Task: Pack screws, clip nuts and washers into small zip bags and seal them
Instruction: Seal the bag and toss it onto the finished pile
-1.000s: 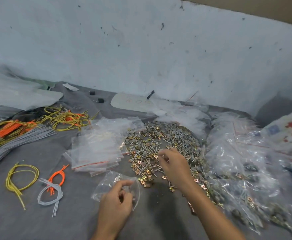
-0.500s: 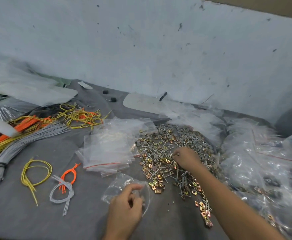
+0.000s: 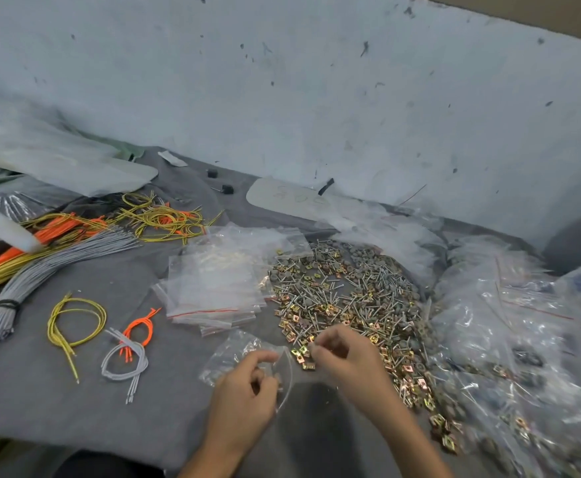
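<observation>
Head view: the right hand (image 3: 346, 358) has come back from the middle of the screw pile (image 3: 344, 294) to the mouth of the zip bag (image 3: 235, 351), at the pile's near edge on the bench (image 3: 75, 401). Its grip is narrow, fingertips pinched; contents too blurred to tell. The left hand (image 3: 244, 395) grip still pinches the bag open. Probably a drop-in next; bag not yet sealed.

Head view, downward over table (image 3: 75, 391)
</observation>
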A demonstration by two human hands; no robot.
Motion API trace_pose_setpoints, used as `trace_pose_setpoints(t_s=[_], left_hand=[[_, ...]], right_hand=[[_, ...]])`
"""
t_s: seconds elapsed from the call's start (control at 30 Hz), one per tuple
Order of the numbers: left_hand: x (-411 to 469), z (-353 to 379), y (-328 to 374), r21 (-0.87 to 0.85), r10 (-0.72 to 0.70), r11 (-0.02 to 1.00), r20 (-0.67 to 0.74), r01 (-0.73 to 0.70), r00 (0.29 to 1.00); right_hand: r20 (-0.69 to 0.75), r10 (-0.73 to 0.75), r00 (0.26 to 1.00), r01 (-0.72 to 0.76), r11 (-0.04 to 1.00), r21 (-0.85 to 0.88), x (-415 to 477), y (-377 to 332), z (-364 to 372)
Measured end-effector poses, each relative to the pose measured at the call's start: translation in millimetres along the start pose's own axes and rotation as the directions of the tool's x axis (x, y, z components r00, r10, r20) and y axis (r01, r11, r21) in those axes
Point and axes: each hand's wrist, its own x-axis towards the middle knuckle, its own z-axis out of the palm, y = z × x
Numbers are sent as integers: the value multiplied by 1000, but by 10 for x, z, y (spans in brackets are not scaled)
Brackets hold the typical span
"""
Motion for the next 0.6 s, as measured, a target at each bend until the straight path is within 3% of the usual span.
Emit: trace_pose_setpoints(t_s=[0.13,0.27,0.33,0.4,0.47,0.6], left_hand=[[5,14,8,-9,-10,1000,-12,10,1000],[-16,0,8,18,14,1000,-1,-14,1000],[-25,-3,23,53,38,998,-9,-37,999],[-38,-3,46,89,61,994,-16,-59,998],[-60,-3,66,148,102,984,-7,-100,995],[-137,5,85,294,200,929,105,-223,974]], right_hand=[[38,-41,998,40,999,30,-337,-23,309],[-35,-116,993,106,971,-217,-372,-28,451],[-38,-129,991,115,959,-260,-367,-33,480],[-98,-140,985,114,965,-236,-360,-30,505],[-130,-57,990,35,986,-164,-341,-41,512],[0,97,995,-97,995,9,-287,-27,513]])
